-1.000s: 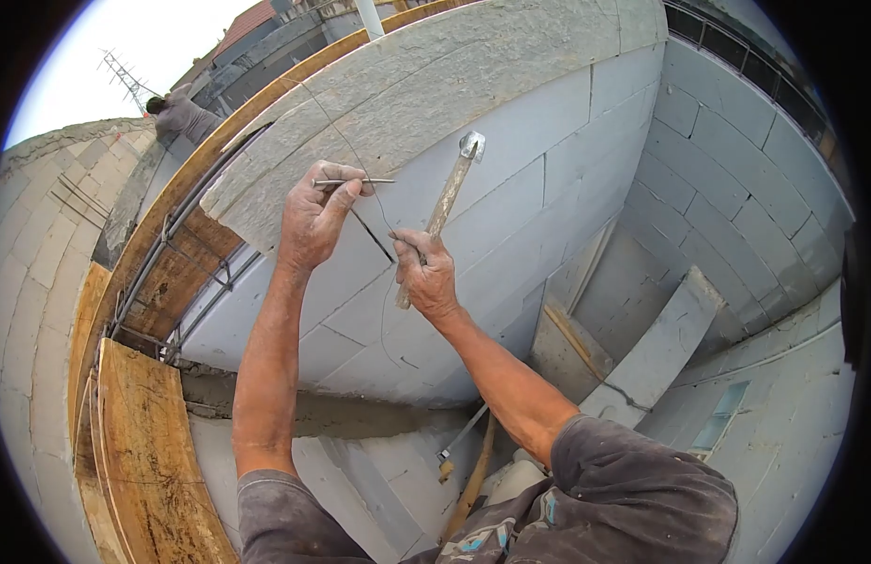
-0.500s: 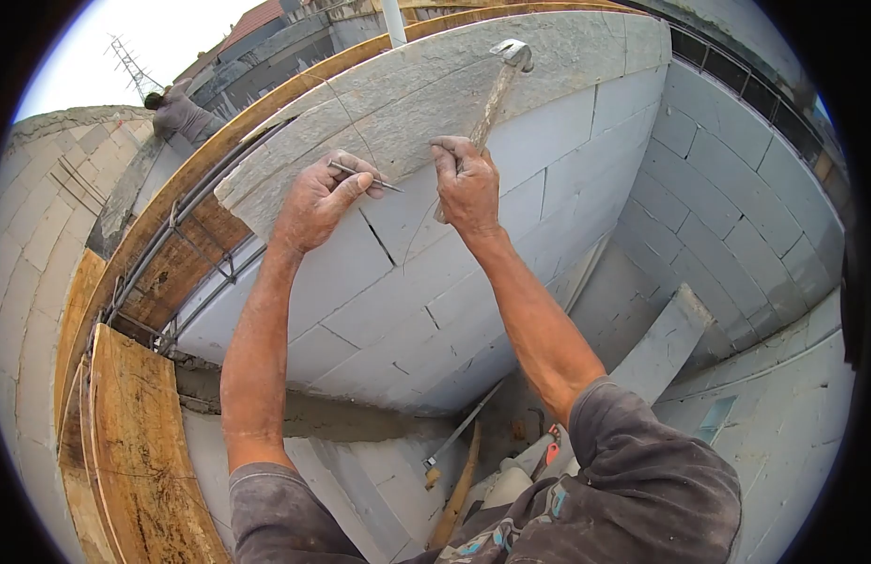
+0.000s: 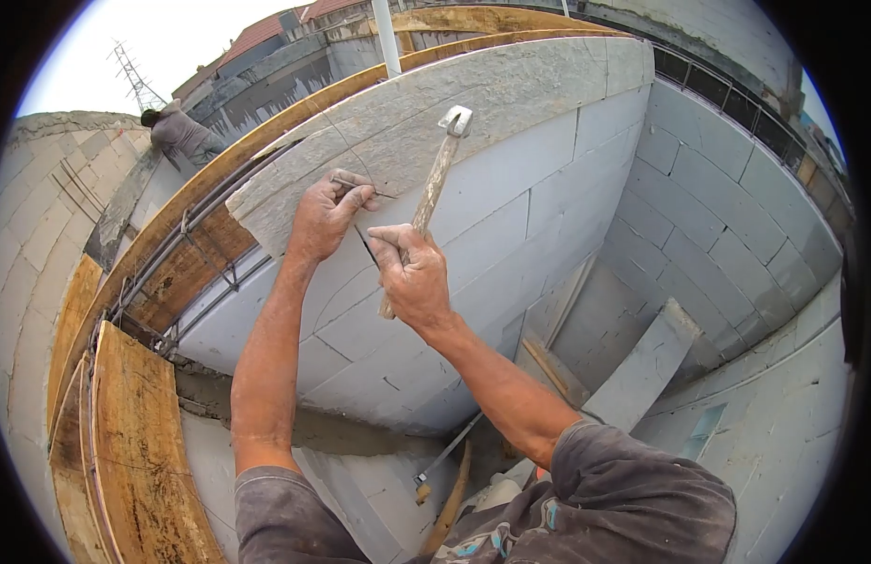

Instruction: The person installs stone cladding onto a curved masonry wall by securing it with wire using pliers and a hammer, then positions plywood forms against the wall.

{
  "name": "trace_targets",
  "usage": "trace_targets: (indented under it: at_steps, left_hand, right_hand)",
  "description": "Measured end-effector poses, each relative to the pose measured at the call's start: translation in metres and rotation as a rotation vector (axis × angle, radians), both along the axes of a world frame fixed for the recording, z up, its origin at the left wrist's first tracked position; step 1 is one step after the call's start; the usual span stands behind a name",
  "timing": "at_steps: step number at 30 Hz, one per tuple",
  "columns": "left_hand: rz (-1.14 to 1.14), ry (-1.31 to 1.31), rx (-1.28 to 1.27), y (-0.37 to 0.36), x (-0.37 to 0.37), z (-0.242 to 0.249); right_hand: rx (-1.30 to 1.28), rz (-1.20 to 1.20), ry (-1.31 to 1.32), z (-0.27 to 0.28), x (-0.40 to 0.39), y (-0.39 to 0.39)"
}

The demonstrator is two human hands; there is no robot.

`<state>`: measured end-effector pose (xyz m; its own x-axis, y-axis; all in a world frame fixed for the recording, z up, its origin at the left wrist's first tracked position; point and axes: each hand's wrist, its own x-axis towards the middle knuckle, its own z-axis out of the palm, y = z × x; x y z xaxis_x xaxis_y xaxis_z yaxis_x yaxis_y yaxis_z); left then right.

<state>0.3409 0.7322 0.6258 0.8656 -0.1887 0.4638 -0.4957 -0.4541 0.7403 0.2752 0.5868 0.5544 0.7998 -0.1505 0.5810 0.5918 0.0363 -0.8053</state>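
My left hand (image 3: pixel 325 216) is closed in a pinch on a nail (image 3: pixel 386 195), its tip pointing right, close in front of the rough grey mortar band (image 3: pixel 492 85) along the top of the block wall (image 3: pixel 492 244). My right hand (image 3: pixel 413 273) is wrapped round the wooden handle of a claw hammer (image 3: pixel 435 184), just below and right of the left hand. The hammer stands nearly upright, with its metal head above the fist, overlapping the mortar band in this view. A thin wire (image 3: pixel 337 130) curves down past the left hand.
Wooden formwork boards (image 3: pixel 139 442) and steel rebar (image 3: pixel 196 221) run along the left. A white pipe (image 3: pixel 387 38) rises behind the wall. A loose block slab (image 3: pixel 647 367) leans at lower right. Another person (image 3: pixel 179 136) leans over a wall at far left.
My right hand has moved left and down with the hammer, closer to my left hand. The left hand has shifted slightly right and down, still pinching the nail.
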Motion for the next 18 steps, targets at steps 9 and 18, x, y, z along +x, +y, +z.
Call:
trace_targets:
  at_steps: [9,18]
  left_hand:
    - [-0.242,0.123,-0.095,0.012,-0.001,0.013]
    - [-0.088,0.065,0.039,0.005,0.004,0.008]
  right_hand:
    - [0.260,0.031,0.260,-0.046,0.049,0.020]
    - [-0.021,-0.214,-0.039,0.043,0.081,-0.028]
